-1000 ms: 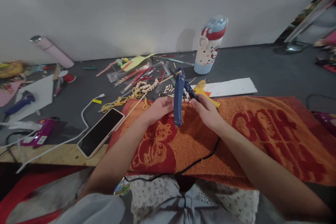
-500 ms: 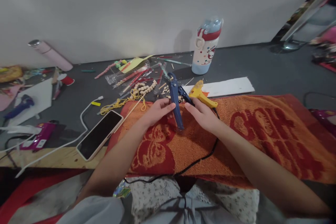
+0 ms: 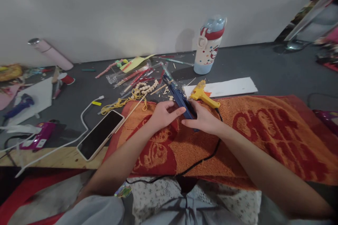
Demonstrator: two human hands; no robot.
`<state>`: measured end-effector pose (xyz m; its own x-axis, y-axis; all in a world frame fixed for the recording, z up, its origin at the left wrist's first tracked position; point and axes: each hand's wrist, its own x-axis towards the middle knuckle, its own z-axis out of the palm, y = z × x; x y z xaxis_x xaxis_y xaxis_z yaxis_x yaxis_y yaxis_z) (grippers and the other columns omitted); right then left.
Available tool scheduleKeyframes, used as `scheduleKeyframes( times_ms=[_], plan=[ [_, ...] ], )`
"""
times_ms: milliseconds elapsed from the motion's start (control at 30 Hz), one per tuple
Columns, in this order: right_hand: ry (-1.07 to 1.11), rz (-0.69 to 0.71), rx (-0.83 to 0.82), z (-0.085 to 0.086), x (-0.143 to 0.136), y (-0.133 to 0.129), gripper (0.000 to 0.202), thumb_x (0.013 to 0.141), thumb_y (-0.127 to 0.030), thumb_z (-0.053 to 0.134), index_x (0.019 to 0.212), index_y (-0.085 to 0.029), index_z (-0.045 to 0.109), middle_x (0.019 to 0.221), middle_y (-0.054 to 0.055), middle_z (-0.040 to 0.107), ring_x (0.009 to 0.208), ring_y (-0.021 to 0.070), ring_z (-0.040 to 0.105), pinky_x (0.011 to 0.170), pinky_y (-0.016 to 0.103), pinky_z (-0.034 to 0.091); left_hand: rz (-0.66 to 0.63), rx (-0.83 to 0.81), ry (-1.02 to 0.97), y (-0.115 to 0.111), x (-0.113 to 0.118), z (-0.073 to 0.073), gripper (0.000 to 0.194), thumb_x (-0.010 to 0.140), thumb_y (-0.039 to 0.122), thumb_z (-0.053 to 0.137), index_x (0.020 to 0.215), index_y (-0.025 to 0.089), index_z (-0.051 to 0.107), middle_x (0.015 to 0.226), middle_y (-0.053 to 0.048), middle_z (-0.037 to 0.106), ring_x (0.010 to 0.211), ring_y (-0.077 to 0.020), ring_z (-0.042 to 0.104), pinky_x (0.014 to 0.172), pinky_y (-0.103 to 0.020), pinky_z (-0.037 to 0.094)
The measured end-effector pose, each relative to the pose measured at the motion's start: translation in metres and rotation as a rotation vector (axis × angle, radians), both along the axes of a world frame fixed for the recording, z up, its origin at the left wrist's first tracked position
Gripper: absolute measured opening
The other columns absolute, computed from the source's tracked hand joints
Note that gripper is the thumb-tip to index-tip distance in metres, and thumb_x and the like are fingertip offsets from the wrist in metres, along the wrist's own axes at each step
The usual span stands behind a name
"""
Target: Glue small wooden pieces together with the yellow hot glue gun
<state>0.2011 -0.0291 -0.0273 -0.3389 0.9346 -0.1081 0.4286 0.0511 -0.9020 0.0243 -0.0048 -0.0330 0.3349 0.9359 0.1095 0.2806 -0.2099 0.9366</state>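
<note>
A blue two-handled cutter (image 3: 180, 97) is held above the orange and red towel (image 3: 195, 154), its jaw end pointing up and to the left. My left hand (image 3: 164, 116) is closed around its left side, thumb lying along the handle. My right hand (image 3: 202, 119) wraps the handles from the right, with part of the fingers hidden behind the tool. The two handles lie close together. By the jaws is a thin wooden stick (image 3: 159, 89); I cannot tell whether they touch it. Small cut stick pieces (image 3: 166, 91) are scattered behind the cutter.
A yellow glue gun (image 3: 201, 94) lies right of my hands on a white strip (image 3: 232, 87), its black cord (image 3: 200, 160) crossing the towel. A phone (image 3: 100, 135), yellow string (image 3: 113, 104) and plastic packets (image 3: 134, 74) are at left. A bottle (image 3: 210, 47) stands behind.
The cutter's spread handles have come together. Its grip end has swung to the right, so it leans more to the left, and my right hand has closed around the handles.
</note>
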Motion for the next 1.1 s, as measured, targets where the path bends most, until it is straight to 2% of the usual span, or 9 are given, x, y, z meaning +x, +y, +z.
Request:
scheduleKeyframes(
  times_ms=[100, 200, 267, 333, 400, 500, 600, 833, 1100],
  plan=[
    [-0.018, 0.005, 0.012, 0.003, 0.001, 0.0, 0.064, 0.068, -0.038, 0.067, 0.123, -0.012, 0.049, 0.117, 0.017, 0.064, 0.117, 0.0368, 0.058, 0.096, 0.053, 0.049, 0.244, 0.282, 0.093, 0.005, -0.01, 0.002, 0.047, 0.085, 0.058, 0.053, 0.062, 0.017, 0.052, 0.057, 0.002, 0.047, 0.053, -0.0099, 0.04, 0.051, -0.026, 0.034],
    [-0.059, 0.014, 0.015, 0.005, 0.002, -0.001, 0.061, 0.068, -0.039, 0.067, 0.121, -0.013, 0.05, 0.119, 0.017, 0.063, 0.121, 0.0382, 0.055, 0.099, 0.054, 0.046, 0.499, 0.661, 0.217, 0.015, -0.024, 0.006, 0.028, 0.089, 0.044, 0.052, 0.08, 0.018, 0.057, 0.079, -0.006, 0.06, 0.074, -0.0163, 0.053, 0.073, -0.033, 0.045],
    [-0.071, 0.025, 0.013, 0.006, 0.003, -0.002, 0.062, 0.068, -0.04, 0.066, 0.122, -0.013, 0.05, 0.119, 0.018, 0.063, 0.121, 0.0389, 0.056, 0.099, 0.055, 0.047, 0.497, 0.759, 0.323, 0.023, -0.035, 0.008, 0.025, 0.091, 0.041, 0.049, 0.091, 0.018, 0.06, 0.093, -0.01, 0.066, 0.091, -0.0203, 0.057, 0.088, -0.039, 0.044],
    [-0.07, 0.052, 0.02, 0.006, 0.004, -0.002, 0.066, 0.068, -0.04, 0.066, 0.125, -0.012, 0.049, 0.12, 0.018, 0.063, 0.119, 0.0389, 0.057, 0.098, 0.055, 0.047, 0.39, 0.7, 0.376, 0.032, -0.044, 0.01, 0.031, 0.092, 0.046, 0.047, 0.096, 0.019, 0.062, 0.098, -0.009, 0.068, 0.096, -0.0214, 0.059, 0.092, -0.04, 0.044],
    [-0.062, 0.089, 0.03, 0.004, 0.005, -0.001, 0.07, 0.068, -0.039, 0.067, 0.129, -0.011, 0.047, 0.122, 0.019, 0.062, 0.118, 0.0383, 0.058, 0.099, 0.055, 0.048, 0.239, 0.514, 0.342, 0.04, -0.052, 0.011, 0.042, 0.09, 0.056, 0.046, 0.087, 0.017, 0.064, 0.088, -0.008, 0.068, 0.085, -0.0206, 0.061, 0.082, -0.037, 0.047],
    [-0.055, 0.148, 0.033, 0.003, 0.008, 0.0, 0.075, 0.069, -0.039, 0.067, 0.134, -0.01, 0.043, 0.126, 0.02, 0.061, 0.119, 0.0377, 0.058, 0.101, 0.054, 0.046, 0.042, 0.167, 0.156, 0.048, -0.063, 0.011, 0.053, 0.081, 0.067, 0.054, 0.085, 0.015, 0.065, 0.081, -0.007, 0.068, 0.072, -0.0176, 0.062, 0.068, -0.031, 0.048],
    [-0.029, 0.217, 0.031, 0.002, 0.01, 0.001, 0.074, 0.069, -0.036, 0.066, 0.134, -0.01, 0.043, 0.132, 0.02, 0.058, 0.122, 0.0366, 0.056, 0.105, 0.053, 0.043, -0.095, -0.046, -0.007, 0.051, -0.073, 0.012, 0.053, 0.072, 0.064, 0.068, 0.093, 0.015, 0.067, 0.084, -0.007, 0.069, 0.069, -0.0158, 0.063, 0.064, -0.028, 0.048],
    [0.099, 0.316, -0.069, -0.001, 0.014, 0.001, 0.08, 0.071, -0.036, 0.067, 0.141, -0.012, 0.036, 0.14, 0.019, 0.053, 0.128, 0.0342, 0.053, 0.105, 0.05, 0.045, -0.113, -0.147, -0.201, 0.047, -0.074, 0.014, 0.04, 0.064, 0.051, 0.08, 0.08, 0.016, 0.069, 0.066, -0.003, 0.065, 0.06, -0.0122, 0.057, 0.059, -0.026, 0.044],
    [0.175, 0.335, -0.116, -0.005, 0.016, 0.003, 0.084, 0.07, -0.038, 0.069, 0.143, -0.014, 0.034, 0.143, 0.017, 0.051, 0.13, 0.0316, 0.052, 0.108, 0.047, 0.042, -0.04, -0.225, -0.293, 0.042, -0.065, 0.02, 0.048, 0.05, 0.054, 0.086, 0.074, 0.017, 0.066, 0.056, 0.001, 0.059, 0.049, -0.0095, 0.051, 0.049, -0.024, 0.038]
  ],
)
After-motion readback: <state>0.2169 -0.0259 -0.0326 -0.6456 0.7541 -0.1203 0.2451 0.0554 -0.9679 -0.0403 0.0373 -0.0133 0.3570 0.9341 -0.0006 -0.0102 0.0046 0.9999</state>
